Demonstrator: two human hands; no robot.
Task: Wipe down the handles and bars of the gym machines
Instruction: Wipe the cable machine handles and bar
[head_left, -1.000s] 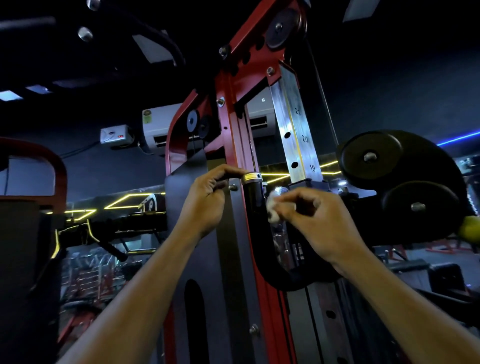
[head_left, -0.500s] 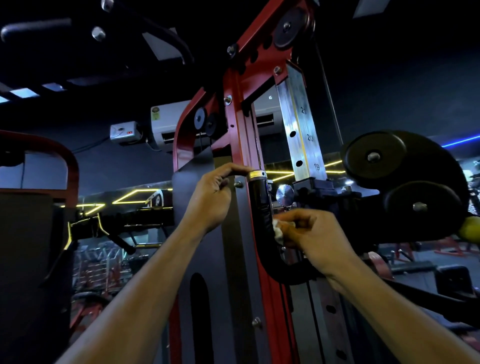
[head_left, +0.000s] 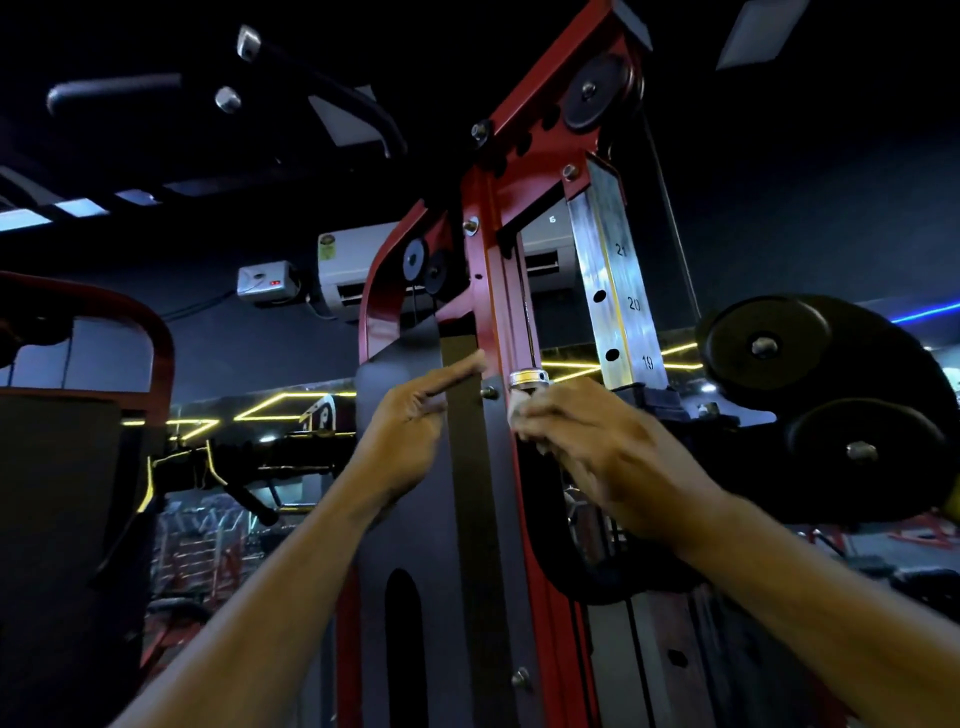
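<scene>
— White cloth (head_left: 519, 408), soft and crumpled: is that what the right hand (head_left: 597, 447) has?

— Yes. Its curled fingers pinch the cloth against the top of the black handle (head_left: 540, 478), just under the ribbed silver collar (head_left: 529, 378), at the centre of the frame. The hand is motion-blurred, so the finer finger positions cannot be told.

— And the left hand (head_left: 410, 431)?

— Fingers straight and loosely together, the index fingertip reaching up-right toward the red upright (head_left: 488, 291). It grips nothing; whether the tip touches the frame cannot be told.

— How does the handle run?

— Long axis near vertical, collar end up. Below the hand the smooth matte bar curves right into a hook toward the lower centre.

— Materials around it?

— Glossy red painted steel post, a flat dark grey panel (head_left: 467, 519) with bolt heads and a rounded slot, and a brushed metal adjustment rail (head_left: 613, 291) with round holes, leaning up to the left.

— Any writing?

— Numbers 21, 20 and 19 down the rail. Round black weight plates (head_left: 831, 395) sit at mid-right; a white air conditioner (head_left: 348, 265) hangs at upper centre-left, its sticker unreadable.
</scene>
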